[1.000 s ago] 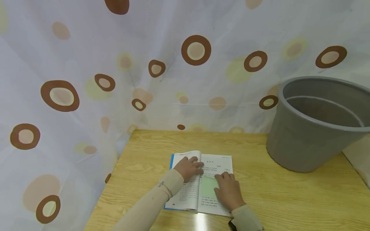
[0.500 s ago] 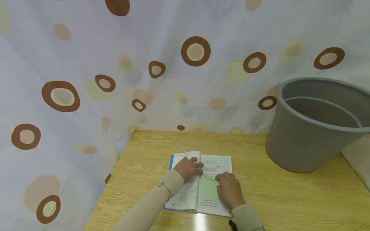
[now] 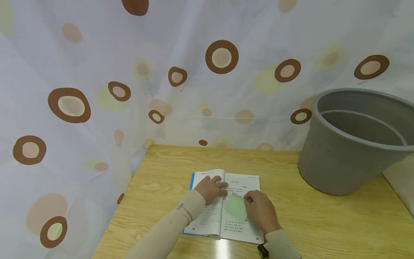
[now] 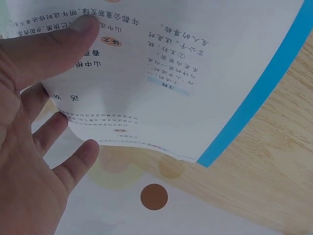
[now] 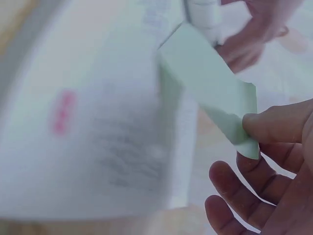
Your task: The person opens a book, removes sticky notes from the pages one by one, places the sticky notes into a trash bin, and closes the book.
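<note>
An open book [image 3: 242,181] with printed pages and a blue cover edge [image 4: 254,88] lies on the wooden table. My left hand [image 3: 209,189] rests on its left page near the spine, fingers spread; the left wrist view shows the thumb [image 4: 73,41] over the printed page. My right hand [image 3: 262,213] pinches a light-green sticky note [image 3: 236,207] by one edge, between thumb and forefinger, above the right page. Seen from the right wrist, the note [image 5: 205,78] is lifted and bent, while the other fingers curl loosely below it.
A large grey bin [image 3: 339,162] stands on the table [image 3: 181,156] at the back right. A white curtain [image 3: 129,43] with brown and yellow circles hangs behind and to the left.
My right hand has pulled the green note up from the right page, turning it askew and shifting slightly right. My left hand has kept its place.
</note>
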{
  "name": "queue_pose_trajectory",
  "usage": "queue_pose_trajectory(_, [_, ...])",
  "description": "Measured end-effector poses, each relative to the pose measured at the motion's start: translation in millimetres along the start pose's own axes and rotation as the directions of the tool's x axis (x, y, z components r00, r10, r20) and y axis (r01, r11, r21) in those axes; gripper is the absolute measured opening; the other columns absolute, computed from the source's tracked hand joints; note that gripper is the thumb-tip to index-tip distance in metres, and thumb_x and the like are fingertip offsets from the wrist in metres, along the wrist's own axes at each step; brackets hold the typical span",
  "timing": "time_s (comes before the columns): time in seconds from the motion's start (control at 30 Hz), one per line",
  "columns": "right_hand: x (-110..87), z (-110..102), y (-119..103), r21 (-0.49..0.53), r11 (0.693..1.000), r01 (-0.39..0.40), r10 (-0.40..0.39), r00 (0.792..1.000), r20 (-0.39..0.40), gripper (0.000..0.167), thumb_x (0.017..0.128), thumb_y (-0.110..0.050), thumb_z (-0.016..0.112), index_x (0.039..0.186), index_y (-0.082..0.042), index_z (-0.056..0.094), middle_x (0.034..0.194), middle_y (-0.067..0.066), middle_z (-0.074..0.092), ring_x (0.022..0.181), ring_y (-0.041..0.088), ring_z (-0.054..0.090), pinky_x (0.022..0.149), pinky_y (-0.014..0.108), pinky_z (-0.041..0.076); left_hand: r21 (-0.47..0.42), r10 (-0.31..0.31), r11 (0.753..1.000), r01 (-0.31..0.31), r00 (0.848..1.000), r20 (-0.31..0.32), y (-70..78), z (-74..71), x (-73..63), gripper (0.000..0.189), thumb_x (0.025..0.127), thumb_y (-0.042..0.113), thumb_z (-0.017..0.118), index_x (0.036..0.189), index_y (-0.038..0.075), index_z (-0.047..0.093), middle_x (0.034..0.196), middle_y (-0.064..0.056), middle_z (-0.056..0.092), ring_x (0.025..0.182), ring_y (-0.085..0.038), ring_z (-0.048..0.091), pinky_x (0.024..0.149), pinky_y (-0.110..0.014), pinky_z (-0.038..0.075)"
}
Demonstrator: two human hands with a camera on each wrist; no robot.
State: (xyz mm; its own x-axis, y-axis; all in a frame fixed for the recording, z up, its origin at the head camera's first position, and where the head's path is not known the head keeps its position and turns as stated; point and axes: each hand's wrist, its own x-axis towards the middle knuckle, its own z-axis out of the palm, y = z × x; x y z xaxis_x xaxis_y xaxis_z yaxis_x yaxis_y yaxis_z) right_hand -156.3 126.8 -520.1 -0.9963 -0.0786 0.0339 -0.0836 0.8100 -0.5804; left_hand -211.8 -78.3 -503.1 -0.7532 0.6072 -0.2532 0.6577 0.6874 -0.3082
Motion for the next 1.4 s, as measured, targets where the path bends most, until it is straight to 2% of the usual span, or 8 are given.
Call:
queue_pose_trajectory(0.23, [-4.1, -30.8, -8.2, 0.037, 0.994, 0.098, -0.091, 0.984, -0.156, 0.007, 0.091, -0.011, 0.068, 0.096, -0.010, 0.072, 0.092, 0.004, 0.070, 0.085, 0.019, 0.062, 0.074, 0.038, 0.053, 0.005, 0.001, 1.000, -0.001, 1.000, -0.012, -0.6, 3.9, 1.6, 0.052, 0.091, 0.022, 0.071, 0.132, 0.049, 0.056, 0.153, 0.021, 0.044, 0.145, -0.013, 0.039, 0.109, -0.038, 0.050])
queue_pose_trajectory(0.43, [-7.5, -57.8, -14.6, 0.055, 0.988, 0.146, -0.122, 0.943, -0.309, 0.007, 0.090, -0.009, 0.068, 0.096, -0.009, 0.073, 0.093, 0.004, 0.070, 0.086, 0.019, 0.062, 0.076, 0.040, 0.053, 0.013, 0.001, 1.000, -0.001, 1.000, -0.016, -1.2, 7.6, 4.3, 0.051, 0.091, 0.024, 0.071, 0.132, 0.051, 0.056, 0.153, 0.022, 0.043, 0.145, -0.012, 0.039, 0.108, -0.037, 0.050])
queue_pose_trajectory(0.7, [-13.6, -97.7, -17.4, 0.047, 0.972, 0.231, -0.173, 0.835, -0.523, 0.009, 0.086, -0.002, 0.071, 0.095, -0.003, 0.073, 0.084, 0.007, 0.068, 0.078, 0.018, 0.058, 0.066, 0.027, 0.049, 0.009, 0.001, 1.000, -0.001, 1.000, -0.005, 2.8, 12.2, -0.6, 0.053, 0.089, 0.024, 0.073, 0.132, 0.051, 0.056, 0.152, 0.021, 0.045, 0.144, -0.013, 0.041, 0.106, -0.038, 0.051])
queue_pose_trajectory(0.93, [-14.9, -138.6, -12.4, 0.068, 0.955, 0.289, -0.176, 0.737, -0.653, 0.011, 0.086, 0.002, 0.070, 0.096, -0.001, 0.074, 0.085, 0.011, 0.069, 0.080, -0.013, 0.044, 0.069, 0.005, 0.037, 0.012, -0.008, 1.000, 0.008, 1.000, 0.018, 2.5, 13.1, -2.7, 0.054, 0.090, 0.025, 0.072, 0.134, 0.051, 0.054, 0.154, 0.021, 0.042, 0.146, -0.013, 0.038, 0.111, -0.040, 0.048])
queue_pose_trajectory(1.07, [-12.6, -161.0, -8.6, 0.080, 0.950, 0.302, -0.154, 0.676, -0.720, 0.011, 0.085, 0.003, 0.069, 0.094, 0.003, 0.074, 0.083, -0.010, 0.065, 0.079, -0.017, 0.042, 0.069, 0.003, 0.035, 0.028, -0.007, 1.000, 0.007, 1.000, 0.021, 1.6, 9.3, -3.0, 0.055, 0.089, 0.025, 0.073, 0.134, 0.051, 0.054, 0.154, 0.021, 0.041, 0.146, -0.013, 0.038, 0.111, -0.039, 0.048])
queue_pose_trajectory(1.2, [-4.7, -188.0, -3.9, 0.075, 0.950, 0.304, -0.125, 0.587, -0.800, 0.011, 0.084, 0.002, 0.067, 0.092, 0.006, 0.075, 0.088, -0.035, 0.053, 0.077, -0.020, 0.041, 0.071, 0.002, 0.033, 0.045, -0.006, 0.999, 0.005, 1.000, 0.012, 1.1, 6.1, -3.9, 0.055, 0.089, 0.025, 0.073, 0.134, 0.051, 0.054, 0.154, 0.021, 0.041, 0.145, -0.013, 0.039, 0.110, -0.038, 0.049])
queue_pose_trajectory(1.3, [3.7, -213.7, 1.3, 0.077, 0.966, 0.246, -0.070, 0.538, -0.840, 0.016, 0.088, -0.003, 0.064, 0.093, 0.007, 0.075, 0.088, -0.046, 0.045, 0.077, -0.024, 0.037, 0.073, 0.002, 0.031, 0.048, -0.002, 0.999, 0.001, 1.000, 0.009, 0.9, 6.4, -3.3, 0.056, 0.089, 0.025, 0.073, 0.135, 0.051, 0.053, 0.154, 0.021, 0.041, 0.145, -0.013, 0.039, 0.109, -0.038, 0.049])
queue_pose_trajectory(1.4, [11.9, -241.2, 8.5, 0.124, 0.985, 0.119, 0.043, 0.530, -0.847, 0.025, 0.094, -0.014, 0.057, 0.100, 0.004, 0.075, 0.088, -0.048, 0.037, 0.081, -0.025, 0.033, 0.077, 0.004, 0.027, 0.050, -0.001, 0.999, 0.001, 1.000, 0.007, 0.9, 8.0, -2.0, 0.056, 0.089, 0.026, 0.074, 0.135, 0.051, 0.053, 0.154, 0.021, 0.041, 0.145, -0.013, 0.039, 0.109, -0.038, 0.049])
